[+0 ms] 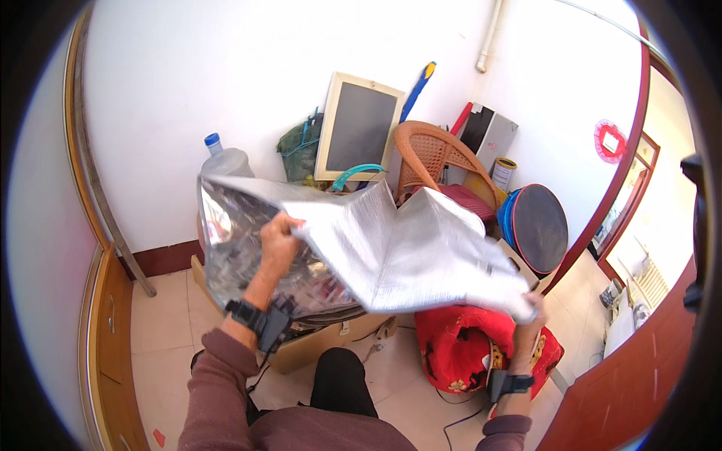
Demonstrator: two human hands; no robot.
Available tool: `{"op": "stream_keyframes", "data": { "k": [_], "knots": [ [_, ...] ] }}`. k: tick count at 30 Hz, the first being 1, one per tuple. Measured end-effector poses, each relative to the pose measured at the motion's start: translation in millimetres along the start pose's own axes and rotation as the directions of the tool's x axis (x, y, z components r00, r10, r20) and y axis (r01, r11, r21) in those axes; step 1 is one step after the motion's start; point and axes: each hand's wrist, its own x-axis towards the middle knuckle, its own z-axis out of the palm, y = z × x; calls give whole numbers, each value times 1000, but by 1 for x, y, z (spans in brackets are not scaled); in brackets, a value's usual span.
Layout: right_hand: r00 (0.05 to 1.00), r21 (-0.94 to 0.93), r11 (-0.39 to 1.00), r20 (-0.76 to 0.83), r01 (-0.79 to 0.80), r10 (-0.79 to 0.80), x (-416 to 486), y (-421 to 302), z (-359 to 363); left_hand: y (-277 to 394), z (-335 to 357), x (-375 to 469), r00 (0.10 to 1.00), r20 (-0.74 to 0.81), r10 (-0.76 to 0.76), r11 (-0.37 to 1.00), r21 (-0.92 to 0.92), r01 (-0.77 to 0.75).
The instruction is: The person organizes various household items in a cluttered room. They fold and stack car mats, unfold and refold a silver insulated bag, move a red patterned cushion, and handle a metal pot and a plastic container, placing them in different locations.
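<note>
A large silvery foil sheet [389, 253], blurred and creased, is stretched between my two hands. My left hand [279, 242] grips its near edge at the left, and my right hand [530, 318] grips its lower right corner. Under the sheet's left part is a shiny, partly see-through surface [237, 253] with a patterned look; where it joins the foil I cannot tell. A tan box or case [316, 344] shows below it. A red patterned fabric bundle [457, 349] lies on the floor below my right hand.
Behind the sheet stand a water jug [225, 160], a framed dark panel [361, 127] and a woven armchair [423, 146]. Round dark-faced items with blue rims [538, 228] are at the right. Wooden drawers [113, 327] line the left; a red door [626, 366] is at the lower right. Cables lie on the tiles.
</note>
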Motion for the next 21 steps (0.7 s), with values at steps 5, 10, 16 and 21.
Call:
{"op": "stream_keyframes", "data": {
  "k": [5,10,16,21],
  "knots": [
    [926,-138,987,356,-83,127,-103,79,22,-72,-41,-91,931,105,-349,935,-23,353],
    [839,-236,971,537,47,89,-146,91,70,-123,-76,-123,926,42,-374,921,133,366],
    [690,-104,992,723,66,30,-136,54,171,-117,-100,-107,799,-112,-591,788,-293,542],
    [81,77,994,993,73,-83,-129,4,237,-81,-113,-111,700,81,-710,511,-625,590]
  ]
}}
